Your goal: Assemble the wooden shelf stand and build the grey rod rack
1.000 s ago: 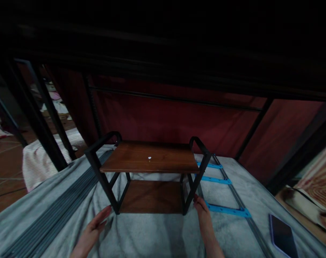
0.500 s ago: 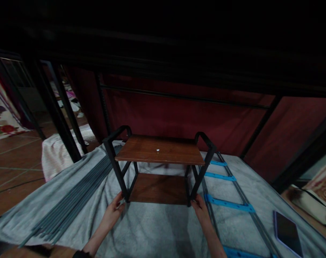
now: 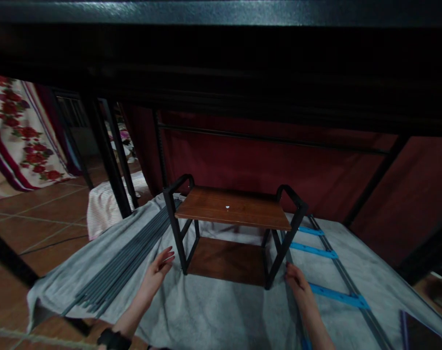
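Observation:
A small two-tier shelf (image 3: 231,206) with brown wood boards and a black metal frame stands upright on a grey blanket (image 3: 213,311). Just left of its front left foot, my left hand (image 3: 158,272) is off the frame, fingers stretched and holding nothing. On the other side, my right hand (image 3: 297,279) is beside the front right leg, apart from it, with its fingers loosely bent and nothing visible in them. A small white spot (image 3: 227,207) shows on the upper board.
Grey rods (image 3: 126,262) lie bundled at the left. A ladder-like frame with blue crosspieces (image 3: 339,295) lies at the right, near a phone (image 3: 421,333). A dark beam (image 3: 221,13) crosses overhead, and black posts (image 3: 108,160) rise at the left. Red cloth (image 3: 264,165) hangs behind.
Both hands have let go of the shelf's front feet and moved outward, away from its legs. The camera view has shifted, so the scene sits farther right.

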Demonstrator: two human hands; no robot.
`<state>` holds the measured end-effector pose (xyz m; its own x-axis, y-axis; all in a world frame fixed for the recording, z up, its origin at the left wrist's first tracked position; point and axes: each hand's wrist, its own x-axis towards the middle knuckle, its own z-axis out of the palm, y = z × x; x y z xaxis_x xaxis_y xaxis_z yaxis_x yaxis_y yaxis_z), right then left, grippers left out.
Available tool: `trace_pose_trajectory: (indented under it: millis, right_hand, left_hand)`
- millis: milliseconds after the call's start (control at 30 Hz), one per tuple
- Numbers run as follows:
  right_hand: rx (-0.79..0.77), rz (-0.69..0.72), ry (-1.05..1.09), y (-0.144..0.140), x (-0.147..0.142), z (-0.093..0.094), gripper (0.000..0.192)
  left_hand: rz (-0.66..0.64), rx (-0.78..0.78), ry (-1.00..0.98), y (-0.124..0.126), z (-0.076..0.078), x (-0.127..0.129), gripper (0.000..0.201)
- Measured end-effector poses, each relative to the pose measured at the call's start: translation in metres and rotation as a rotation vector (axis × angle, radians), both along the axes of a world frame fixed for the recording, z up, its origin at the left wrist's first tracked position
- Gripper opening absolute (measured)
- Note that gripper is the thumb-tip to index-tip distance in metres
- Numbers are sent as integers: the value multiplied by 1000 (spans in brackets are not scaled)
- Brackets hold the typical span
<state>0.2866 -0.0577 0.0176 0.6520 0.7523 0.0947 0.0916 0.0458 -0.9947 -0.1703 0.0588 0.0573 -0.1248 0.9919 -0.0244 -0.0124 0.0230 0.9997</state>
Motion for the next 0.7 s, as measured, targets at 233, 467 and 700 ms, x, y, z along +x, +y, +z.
trace_pose_trajectory:
  millis: [233, 467, 700]
  right_hand:
    - [-8, -12, 17, -3, 26, 26, 47]
    - [106, 4, 155, 10, 47, 86, 39]
    - [187, 205, 257, 45, 62, 198, 26]
  left_hand:
    - [56, 55, -108, 2, 68, -8, 75]
    - [25, 218, -250, 10, 149, -4, 54]
    - [-192, -8, -499, 36, 220, 2, 19]
